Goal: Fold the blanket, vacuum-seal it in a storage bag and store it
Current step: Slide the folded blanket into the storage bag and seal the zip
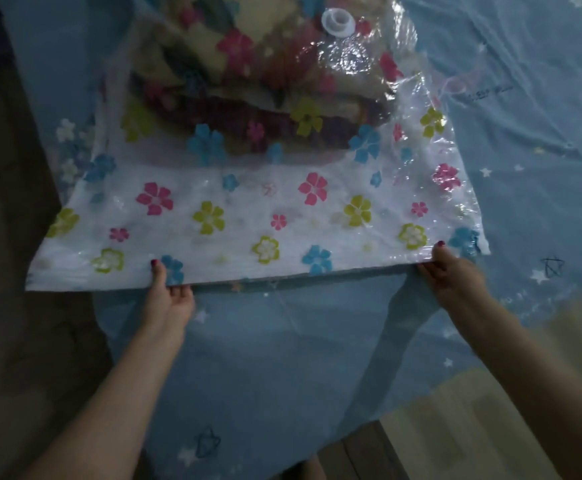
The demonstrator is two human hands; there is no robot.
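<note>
your left hand (170, 296) pinches the near open edge of the clear plastic storage bag printed with pink, blue and green flowers (248, 216), thumb on top and fingers curled under the rim. the bag lies flat across the light blue star-patterned bed sheet (525, 98), its near part empty and lifted off the sheet. further in, the folded multicoloured blanket (248, 84) sits inside the bag, filling its far half. the round white plastic valve (338, 20) stands on the bag's top face above the blanket, toward the right. your right hand (450, 271) grips the same near edge close to the right corner, thumb on top, fingers tucked beneath.
</note>
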